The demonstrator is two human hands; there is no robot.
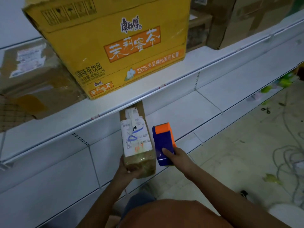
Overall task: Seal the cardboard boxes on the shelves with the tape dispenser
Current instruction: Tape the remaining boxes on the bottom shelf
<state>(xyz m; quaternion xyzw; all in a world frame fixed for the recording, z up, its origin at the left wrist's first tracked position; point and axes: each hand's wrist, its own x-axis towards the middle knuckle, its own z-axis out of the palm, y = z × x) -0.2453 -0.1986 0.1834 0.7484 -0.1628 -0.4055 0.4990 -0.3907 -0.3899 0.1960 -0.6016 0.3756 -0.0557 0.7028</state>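
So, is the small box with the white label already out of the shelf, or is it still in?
Partly in. The small box has its far end under the upper shelf edge, while the left hand grips its near end, beside the tape dispenser.

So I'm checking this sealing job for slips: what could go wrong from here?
The small box is gripped only at its near end by the left hand, with the far end tucked under the shelf edge; pressing tape on could tip or twist it. The right hand holds the tape dispenser beside the box, not on it, so the first strip may land crooked over the paper label. Loose cables on the floor are a likely trip hazard.
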